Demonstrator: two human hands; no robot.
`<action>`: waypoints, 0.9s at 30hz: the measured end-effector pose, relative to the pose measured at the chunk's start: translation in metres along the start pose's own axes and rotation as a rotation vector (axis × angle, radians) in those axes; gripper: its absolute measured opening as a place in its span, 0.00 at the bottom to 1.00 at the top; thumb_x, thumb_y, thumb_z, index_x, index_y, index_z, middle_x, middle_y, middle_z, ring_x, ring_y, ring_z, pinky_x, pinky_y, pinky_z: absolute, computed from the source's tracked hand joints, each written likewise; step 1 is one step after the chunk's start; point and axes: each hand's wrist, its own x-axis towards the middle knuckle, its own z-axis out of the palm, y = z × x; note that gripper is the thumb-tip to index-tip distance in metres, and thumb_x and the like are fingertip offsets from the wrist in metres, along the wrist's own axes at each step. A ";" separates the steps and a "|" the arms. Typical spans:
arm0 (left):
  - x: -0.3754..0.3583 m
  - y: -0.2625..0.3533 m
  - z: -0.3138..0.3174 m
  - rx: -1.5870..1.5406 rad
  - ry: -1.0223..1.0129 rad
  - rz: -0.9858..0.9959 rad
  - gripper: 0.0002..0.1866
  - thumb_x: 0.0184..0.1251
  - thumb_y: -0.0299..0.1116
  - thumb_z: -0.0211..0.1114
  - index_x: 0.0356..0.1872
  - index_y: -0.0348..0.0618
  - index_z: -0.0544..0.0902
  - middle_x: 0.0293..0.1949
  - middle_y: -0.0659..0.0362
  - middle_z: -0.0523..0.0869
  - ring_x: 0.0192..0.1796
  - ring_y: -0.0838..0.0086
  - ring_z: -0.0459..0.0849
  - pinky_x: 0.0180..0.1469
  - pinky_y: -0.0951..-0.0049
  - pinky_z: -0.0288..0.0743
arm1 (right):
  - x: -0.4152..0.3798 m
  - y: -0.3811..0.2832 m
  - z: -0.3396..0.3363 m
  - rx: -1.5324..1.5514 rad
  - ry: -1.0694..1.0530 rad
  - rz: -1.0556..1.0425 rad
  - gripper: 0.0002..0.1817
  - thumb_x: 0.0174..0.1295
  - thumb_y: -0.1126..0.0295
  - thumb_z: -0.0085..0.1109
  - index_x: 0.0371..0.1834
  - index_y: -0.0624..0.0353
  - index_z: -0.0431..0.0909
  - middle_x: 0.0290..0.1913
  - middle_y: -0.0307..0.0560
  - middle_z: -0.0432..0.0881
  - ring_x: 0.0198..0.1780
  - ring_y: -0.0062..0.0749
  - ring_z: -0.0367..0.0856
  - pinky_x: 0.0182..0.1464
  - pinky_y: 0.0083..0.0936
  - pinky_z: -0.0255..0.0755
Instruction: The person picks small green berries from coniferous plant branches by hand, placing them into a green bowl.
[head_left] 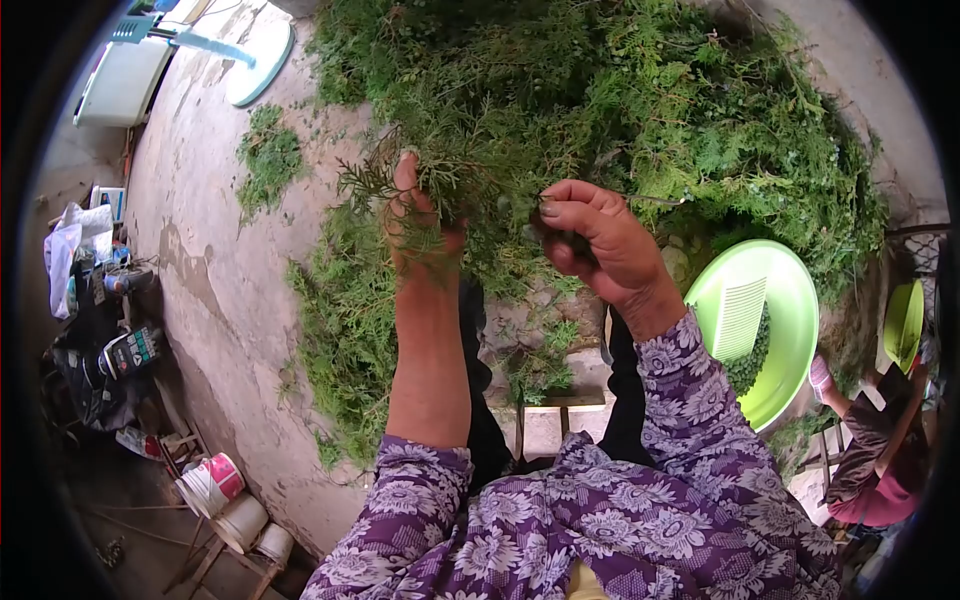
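In the head view, my left hand (425, 220) is closed around a leafy cypress sprig (470, 180), whose flat green fronds cover much of the fingers. Level with it on the right, my right hand (608, 240) has thumb and forefinger pinched at the sprig's edge. Small green cones (530, 232) show at these fingertips, and dark green bits show inside the curled fingers. A thin rod with a pale bent tip (660, 201) sticks out past the right knuckles. Beside my right forearm, a lime-green basin (795, 330) holds a slotted green piece (738, 315) and many small green cones (752, 365).
A large heap of cut cypress branches (640, 90) spreads ahead over the concrete floor (225, 270). Buckets (212, 485) and bags (105, 330) line the left side. At the right sits another person (880, 450), near a second green basin (903, 322).
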 end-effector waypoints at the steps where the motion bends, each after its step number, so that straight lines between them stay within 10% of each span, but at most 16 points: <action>1: -0.001 -0.001 0.003 0.027 0.015 0.015 0.16 0.57 0.43 0.57 0.42 0.44 0.74 0.39 0.58 0.79 0.42 0.68 0.76 0.44 0.69 0.71 | -0.001 -0.001 0.002 0.001 0.000 -0.001 0.02 0.54 0.75 0.54 0.30 0.59 0.73 0.25 0.40 0.77 0.19 0.16 0.72 0.18 0.10 0.65; 16: 0.014 -0.009 -0.014 0.178 -0.120 0.059 0.16 0.61 0.44 0.51 0.42 0.43 0.74 0.40 0.57 0.79 0.43 0.69 0.76 0.47 0.69 0.69 | 0.000 0.006 0.004 0.111 -0.024 0.131 0.11 0.53 0.74 0.57 0.39 0.63 0.70 0.28 0.42 0.78 0.21 0.16 0.74 0.17 0.07 0.64; 27: -0.004 0.007 0.017 0.070 0.150 0.005 0.15 0.57 0.43 0.56 0.38 0.43 0.75 0.36 0.56 0.79 0.38 0.65 0.75 0.41 0.65 0.70 | 0.000 0.012 0.007 -0.132 0.064 0.110 0.10 0.52 0.73 0.60 0.36 0.60 0.72 0.26 0.37 0.77 0.21 0.13 0.72 0.20 0.08 0.66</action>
